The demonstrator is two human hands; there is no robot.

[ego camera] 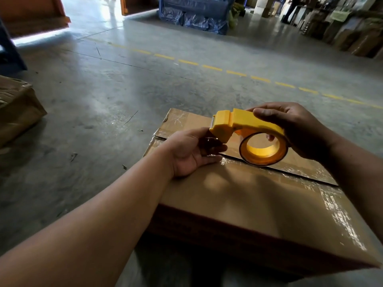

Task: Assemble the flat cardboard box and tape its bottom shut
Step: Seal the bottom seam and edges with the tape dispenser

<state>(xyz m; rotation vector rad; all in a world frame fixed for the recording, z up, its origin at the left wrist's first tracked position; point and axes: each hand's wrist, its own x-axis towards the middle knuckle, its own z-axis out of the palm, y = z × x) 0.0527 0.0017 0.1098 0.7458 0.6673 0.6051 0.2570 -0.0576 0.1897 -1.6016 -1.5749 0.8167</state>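
Observation:
A brown cardboard box (244,199) stands on the concrete floor in front of me, its flaps folded shut on top with a seam running across. Shiny clear tape strips lie along the seam and the right edge. My right hand (296,129) grips a yellow tape dispenser (246,129) holding a roll of clear tape, and the roll touches the box near the seam. My left hand (192,152) pinches the free end of the tape just below the dispenser's serrated cutter, above the left part of the seam.
Another cardboard box (16,112) sits on the floor at the far left. A dashed yellow line (236,73) crosses the floor beyond the box. Blue wrapped pallets (194,15) stand at the back, with stacked cartons (352,32) along the right.

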